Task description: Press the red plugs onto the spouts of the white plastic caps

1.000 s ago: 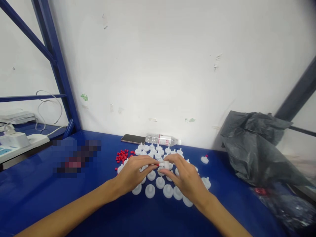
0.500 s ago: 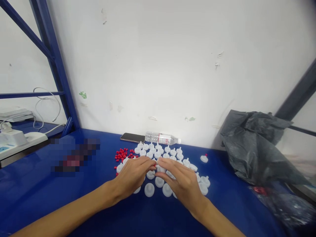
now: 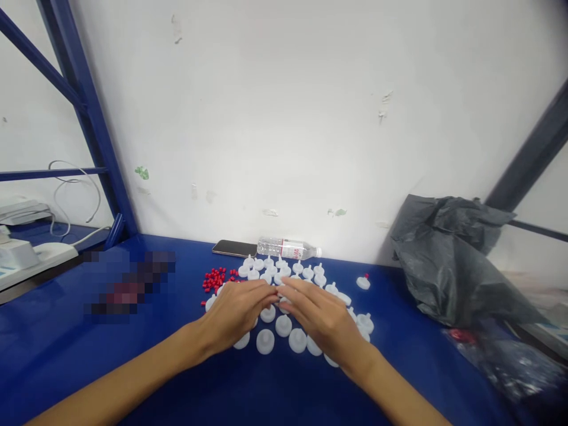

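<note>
My left hand (image 3: 237, 313) and my right hand (image 3: 328, 322) meet at the fingertips, low over the scattered parts. Both are closed in a pinch. The left fingers pinch a small red cap, glimpsed a moment earlier and now hidden. Under the right fingers shows part of a white spouted disc (image 3: 284, 306), which they seem to grip. Around and below the hands lie several more white spouted discs (image 3: 265, 341), mostly spout up. Left of these is a loose pile of red caps (image 3: 214, 278). One white disc with a red cap on its spout (image 3: 363, 283) stands apart at right.
Against the wall lie a phone (image 3: 234, 248) and a clear plastic bottle (image 3: 288, 248) on its side. A grey plastic bag (image 3: 448, 254) slumps at right, with a clear bag (image 3: 510, 361) below. A power strip (image 3: 44, 260) sits at far left on the blue table (image 3: 168, 390).
The view has shifted slightly. My fingertips have drawn closer together, and the red cap seen between them before is now covered. The parts on the table lie as before.
</note>
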Motion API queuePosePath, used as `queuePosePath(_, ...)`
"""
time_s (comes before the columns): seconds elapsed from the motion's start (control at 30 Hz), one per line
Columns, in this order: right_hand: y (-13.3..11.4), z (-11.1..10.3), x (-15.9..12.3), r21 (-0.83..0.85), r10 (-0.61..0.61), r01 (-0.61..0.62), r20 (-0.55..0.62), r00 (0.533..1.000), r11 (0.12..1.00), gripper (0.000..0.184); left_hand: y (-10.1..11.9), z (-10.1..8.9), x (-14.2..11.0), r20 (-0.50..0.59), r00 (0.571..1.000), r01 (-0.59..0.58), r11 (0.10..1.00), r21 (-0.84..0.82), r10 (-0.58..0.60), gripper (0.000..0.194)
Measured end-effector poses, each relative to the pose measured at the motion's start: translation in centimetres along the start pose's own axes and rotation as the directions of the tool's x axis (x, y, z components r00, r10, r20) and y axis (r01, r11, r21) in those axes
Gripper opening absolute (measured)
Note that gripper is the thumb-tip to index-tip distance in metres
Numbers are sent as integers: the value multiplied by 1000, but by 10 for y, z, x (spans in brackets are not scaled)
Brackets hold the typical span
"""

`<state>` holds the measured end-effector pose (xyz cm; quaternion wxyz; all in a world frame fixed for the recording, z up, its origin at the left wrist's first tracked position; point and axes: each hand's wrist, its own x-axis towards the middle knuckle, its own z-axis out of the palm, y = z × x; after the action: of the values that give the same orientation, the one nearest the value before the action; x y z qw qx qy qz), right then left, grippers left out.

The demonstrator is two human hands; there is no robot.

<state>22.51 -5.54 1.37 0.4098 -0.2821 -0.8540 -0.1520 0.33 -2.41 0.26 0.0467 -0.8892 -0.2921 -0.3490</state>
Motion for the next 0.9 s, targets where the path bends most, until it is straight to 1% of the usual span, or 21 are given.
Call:
queuePosePath(0.07, 9, -6, 5, -74, 92, -89, 33, 995, 993, 40, -9, -6, 5, -28, 999, 29, 998, 47, -28, 26)
queuePosePath(0.1, 15, -10, 7, -100, 146, -144, 20, 989, 985, 34, -16, -9, 7, -44, 997, 65, 995, 75, -62, 28)
queuePosePath(0.17, 32, -20, 8, -120, 252, -255, -44, 967, 959, 23, -34, -17, 9, -51, 981, 194, 968, 162, -188, 32)
queuePosePath(0.2, 42, -25, 6, -124, 300, -307, -74, 951, 944, 20, -44, -22, 9, -16, 963, 267, 938, 221, -271, 32)
queuePosePath(0.23, 53, -30, 4, -140, 352, -360, -83, 932, 922, 19, -55, -25, 9, 13, 942, 317, 904, 285, -335, 31)
queuePosePath(0.3, 75, -38, -5, -191, 470, -471, -58, 881, 861, 17, -75, -31, 7, 64, 909, 356, 848, 392, -412, 31)
queuePosePath(0.37, 95, -41, -16, -259, 590, -562, 39, 806, 785, 20, -90, -33, 5, 113, 874, 377, 806, 456, -473, 31)
queuePosePath(0.4, 103, -41, -21, -279, 622, -581, 82, 779, 764, 20, -95, -33, 4, 131, 857, 387, 789, 477, -499, 31)
queuePosePath(0.43, 110, -40, -26, -289, 637, -589, 108, 763, 754, 19, -99, -32, 3, 148, 841, 394, 776, 493, -521, 31)
queuePosePath(0.5, 119, -37, -33, -291, 644, -592, 132, 753, 752, 18, -104, -31, 2, 169, 820, 400, 759, 514, -546, 32)
queuePosePath(0.57, 125, -34, -39, -291, 654, -600, 141, 743, 745, 19, -106, -31, 2, 183, 812, 397, 754, 523, -554, 32)
queuePosePath(0.77, 132, -29, -49, -260, 704, -655, 217, 676, 709, 20, -109, -31, -2, 217, 786, 406, 748, 524, -579, 29)
queuePosePath(0.83, 132, -28, -48, -237, 703, -662, 230, 673, 711, 27, -111, -31, -3, 233, 777, 411, 751, 517, -585, 28)
queuePosePath(0.9, 130, -27, -43, -202, 683, -652, 248, 687, 731, 39, -113, -32, -4, 244, 767, 419, 752, 509, -593, 28)
